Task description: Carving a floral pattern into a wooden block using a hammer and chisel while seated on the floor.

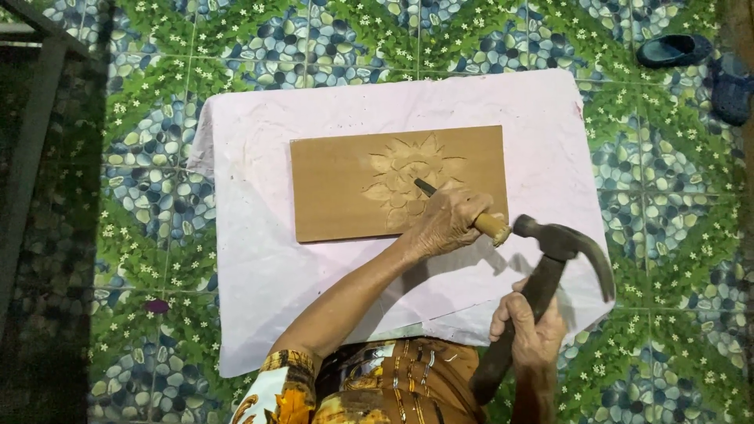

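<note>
- Nearest the lens, at 5 o'clock, the right hand (528, 330) is wrapped tight around the dark handle of a claw hammer (550, 271).
- That hammer's head sits at 3 o'clock, its striking face touching or just beside the butt of the chisel (463, 210); which one cannot be told.
- At the centre, the left hand (444, 224) is clenched on the chisel's pale wooden handle, with the dark blade slanting toward 10 o'clock.
- Its tip rests on a brown wooden board (338, 184), inside a carved flower relief (408, 177) with leaves.
- Under the board lies a pale pink cloth (259, 259) draped over a low surface.
- Around that spreads a tiled floor (149, 149) patterned with green leaves, white blossoms and blue pebbles.
- At 2 o'clock, well apart, lie blue sandals (675, 51).
- At 6 o'clock shows orange-and-brown patterned clothing (377, 385).
</note>
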